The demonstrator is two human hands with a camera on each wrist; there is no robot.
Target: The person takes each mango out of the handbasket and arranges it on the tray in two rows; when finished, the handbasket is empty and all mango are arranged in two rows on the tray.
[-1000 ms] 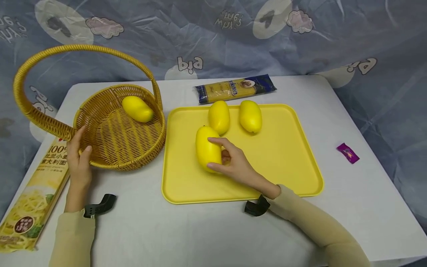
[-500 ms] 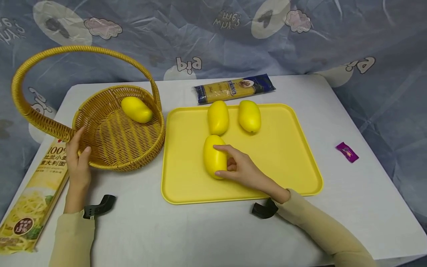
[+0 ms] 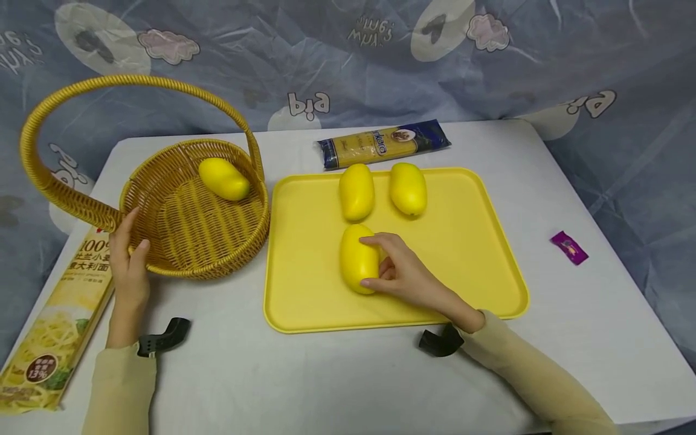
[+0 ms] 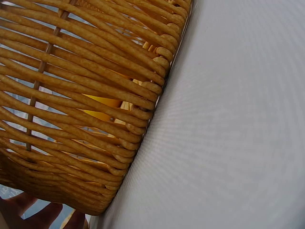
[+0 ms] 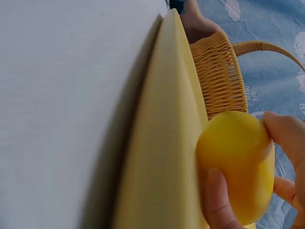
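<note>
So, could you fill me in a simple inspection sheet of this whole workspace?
Surface: white-covered table.
Job's things: round golden wicker basket holding one smooth yellow oval mango; rectangular yellow tray with two loose mangoes near its far edge.
Clutter: blue-and-yellow plastic pasta pack behind the tray; long pale-yellow pasta pack beside the left arm; small purple wrapped packet right of the tray.
Grippers: bare human hands; left hand holds the basket's rim; right hand pinches another mango.
Cables: nothing seen.
Surroundings: grey-blue printed cloth behind the table.
</note>
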